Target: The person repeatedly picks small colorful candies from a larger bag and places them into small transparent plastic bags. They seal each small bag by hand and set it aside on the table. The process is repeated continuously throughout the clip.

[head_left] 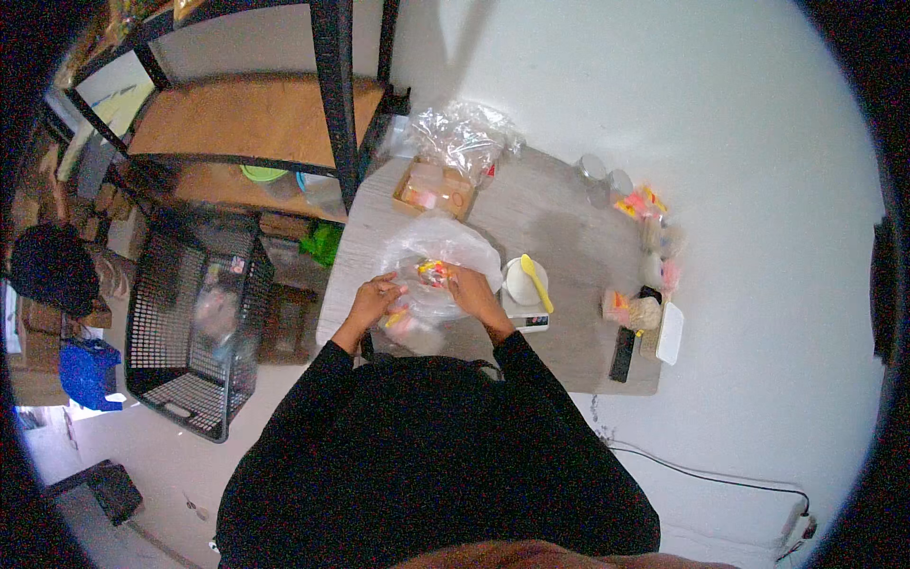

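Observation:
A clear plastic bag (464,245) lies spread at the table's near left edge, with small red and yellow packets (434,272) at its mouth. My left hand (377,298) is at the bag's left side, fingers bent and pinching its film. From the right, my right hand (471,290) reaches in with its fingers closed at the packets; the fingertips are partly hidden. Below my left hand, a pink and yellow packet (400,322) shows through the plastic. Just right of my right hand, a white bowl (521,284) sits on a white scale (533,323), a yellow spoon (535,277) lying across it.
Behind the bag stand an open cardboard box (408,194) and crumpled clear plastic (464,133). Jars (592,171), packets (621,308), a black object (622,355) and a white tray (670,334) line the right side. A dark crate (171,322) and shelving (246,119) are left; a person (55,270) is far left.

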Demonstrator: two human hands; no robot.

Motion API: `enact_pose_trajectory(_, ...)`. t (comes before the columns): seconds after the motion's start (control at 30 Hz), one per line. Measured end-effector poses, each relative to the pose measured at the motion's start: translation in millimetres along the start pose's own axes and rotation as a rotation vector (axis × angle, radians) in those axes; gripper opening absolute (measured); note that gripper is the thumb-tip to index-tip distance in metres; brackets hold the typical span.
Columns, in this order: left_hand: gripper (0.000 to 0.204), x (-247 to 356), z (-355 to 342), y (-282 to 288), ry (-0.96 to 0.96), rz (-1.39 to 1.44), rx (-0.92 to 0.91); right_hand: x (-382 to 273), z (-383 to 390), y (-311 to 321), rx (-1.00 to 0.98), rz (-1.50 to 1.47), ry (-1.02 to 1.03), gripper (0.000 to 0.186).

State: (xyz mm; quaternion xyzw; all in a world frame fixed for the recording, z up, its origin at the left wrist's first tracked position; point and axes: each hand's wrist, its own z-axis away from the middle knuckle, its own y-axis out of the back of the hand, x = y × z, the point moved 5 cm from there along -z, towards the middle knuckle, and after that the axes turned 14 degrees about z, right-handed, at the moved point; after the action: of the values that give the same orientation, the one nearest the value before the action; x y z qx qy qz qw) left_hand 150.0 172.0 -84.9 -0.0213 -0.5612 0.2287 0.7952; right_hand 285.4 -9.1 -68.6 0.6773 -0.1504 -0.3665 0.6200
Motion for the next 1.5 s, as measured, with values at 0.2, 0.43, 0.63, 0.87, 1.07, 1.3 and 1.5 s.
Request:
enact_pose_trajectory(0.2, 0.02, 3, -11, 11, 0.085, 0.214, 0.034, 8, -51, -16, -0.152, 0.16, -0.041, 0.021)
enact_pose_trajectory(0.43, 0.032, 13, -10, 21, 0.086, 0.121, 0.043, -46, -70, 3, -0.025, 0.264, 0.239, 0.02)
enact_pose_trajectory(0.63, 0.035, 33, -11, 19, 0.147, 0.028, 0.056, -50, -76, -3, -0.101, 0.367, 0.19, 0.019)
enact_pose_trajectory(0.87, 0.034, 32, -12, 9, 0.137, 0.082, 0.063, -38, -65, 9, -0.181, 0.187, 0.074, 0.017)
enact_pose_trajectory(1.07, 0.024, 36, -9, -5, 0.035, 0.198, 0.023, -39, -48, 13, -0.156, -0.13, 0.005, 0.013)
enact_pose_trajectory(1.3, 0.019, 32, -4, -5, 0.059, 0.272, 0.012, -60, -10, 66, -0.042, -0.521, -0.01, 0.018)
enact_pose_trajectory(1.5, 0.018, 40, 7, -17, 0.024, 0.196, -0.021, -81, 8, 102, 0.008, -0.393, 0.059, 0.018)
